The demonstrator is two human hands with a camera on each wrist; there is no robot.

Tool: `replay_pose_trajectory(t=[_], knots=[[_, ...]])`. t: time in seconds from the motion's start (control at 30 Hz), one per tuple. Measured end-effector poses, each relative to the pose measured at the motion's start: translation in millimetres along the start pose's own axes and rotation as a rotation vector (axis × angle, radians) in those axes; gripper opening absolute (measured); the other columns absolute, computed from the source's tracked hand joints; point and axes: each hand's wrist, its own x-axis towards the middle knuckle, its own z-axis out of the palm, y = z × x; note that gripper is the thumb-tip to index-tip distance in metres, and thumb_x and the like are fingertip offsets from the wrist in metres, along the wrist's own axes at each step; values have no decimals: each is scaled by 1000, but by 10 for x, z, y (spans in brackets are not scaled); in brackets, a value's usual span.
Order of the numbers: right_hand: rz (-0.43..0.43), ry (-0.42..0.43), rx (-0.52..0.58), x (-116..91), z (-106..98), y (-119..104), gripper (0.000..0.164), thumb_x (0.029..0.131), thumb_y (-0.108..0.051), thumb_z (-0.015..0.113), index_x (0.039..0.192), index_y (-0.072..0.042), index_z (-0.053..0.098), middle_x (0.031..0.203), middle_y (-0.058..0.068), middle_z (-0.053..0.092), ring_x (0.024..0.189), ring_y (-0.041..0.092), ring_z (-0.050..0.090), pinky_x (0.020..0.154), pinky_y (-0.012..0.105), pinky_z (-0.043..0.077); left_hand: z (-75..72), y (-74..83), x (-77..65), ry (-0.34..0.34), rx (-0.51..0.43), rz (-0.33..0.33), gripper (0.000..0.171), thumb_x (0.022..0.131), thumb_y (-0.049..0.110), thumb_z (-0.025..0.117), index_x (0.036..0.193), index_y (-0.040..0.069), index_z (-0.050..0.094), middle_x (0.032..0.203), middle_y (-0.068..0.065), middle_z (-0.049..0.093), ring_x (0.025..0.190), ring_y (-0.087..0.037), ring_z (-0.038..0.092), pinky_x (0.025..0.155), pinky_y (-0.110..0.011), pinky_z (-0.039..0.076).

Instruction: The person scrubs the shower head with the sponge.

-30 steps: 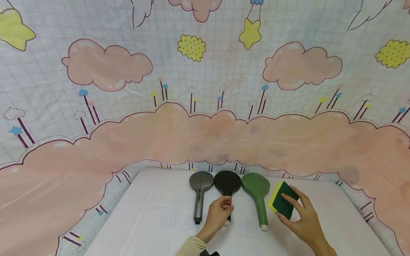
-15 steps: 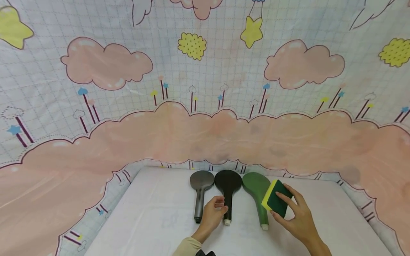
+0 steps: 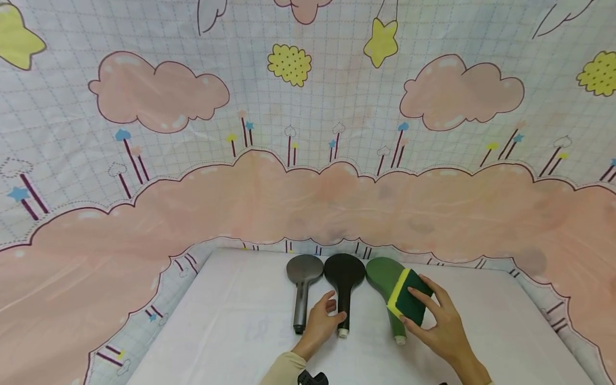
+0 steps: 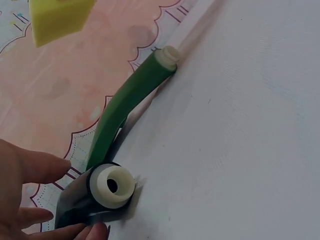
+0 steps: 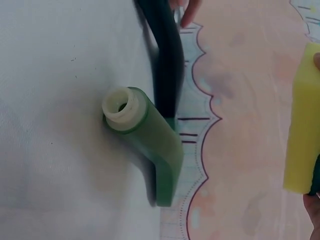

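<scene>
Three handheld shower heads lie side by side on the white table: grey (image 3: 305, 268), black (image 3: 344, 270) and green (image 3: 382, 271). My right hand (image 3: 445, 327) pinches a yellow sponge (image 3: 416, 299) with a dark green scouring side, between thumb and fingers. Seen from the head, the sponge overlaps the green one's neck and handle. My left hand (image 3: 320, 322) is beside the black handle, thumb right at it, fingers loosely spread. In the left wrist view those fingers stand around the black handle's end (image 4: 115, 186) without gripping it. The right wrist view shows the green handle's pale threaded end (image 5: 121, 107).
The white table (image 3: 231, 299) ends just behind the shower heads. Behind it hangs a cloth (image 3: 308, 203) printed with pink clouds and stars.
My right hand has carried the sponge left, from beside the green shower head to over it. My left hand's fingers have come off the black handle and moved to its left side.
</scene>
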Motion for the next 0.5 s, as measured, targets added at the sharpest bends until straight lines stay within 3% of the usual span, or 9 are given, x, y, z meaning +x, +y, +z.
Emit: replay_pose_trajectory(t=[0.1, 0.27, 0.33, 0.4, 0.5], knots=[[3, 3, 6, -3, 4, -12, 71, 56, -19, 93, 122, -19, 68, 144, 15, 49, 134, 7, 38, 100, 0, 21, 6, 13, 13, -17, 26, -14, 68, 81, 14, 77, 140, -2, 48, 122, -26, 64, 115, -39, 61, 97, -52, 49], [13, 2, -5, -18, 10, -34, 70, 57, -19, 93, 122, -19, 68, 143, 14, 50, 130, 18, 44, 100, 0, 21, 19, 10, 47, -48, 97, 10, 75, 78, 15, 80, 143, 0, 45, 113, -15, 68, 104, -29, 65, 92, -46, 51], [21, 0, -11, -26, 18, -41, 70, 57, -20, 93, 122, -20, 68, 143, 14, 50, 128, 20, 45, 101, 2, 27, 22, 6, 60, -60, 117, 21, 79, 77, 15, 81, 144, 0, 43, 107, -10, 68, 97, -23, 65, 88, -42, 51], [26, -1, -18, -33, 29, -49, 69, 57, -20, 93, 122, -20, 68, 143, 13, 50, 128, 19, 45, 100, 12, 41, 19, 4, 69, -68, 121, 26, 82, 76, 16, 82, 145, -1, 41, 103, -6, 67, 93, -18, 65, 85, -39, 52], [40, -1, -20, -37, 43, -61, 68, 57, -22, 94, 121, -21, 69, 143, 12, 51, 129, 14, 44, 97, 14, 44, 8, 3, 78, -63, 99, 8, 84, 74, 13, 83, 143, -8, 41, 101, -7, 68, 91, -18, 66, 85, -38, 53]])
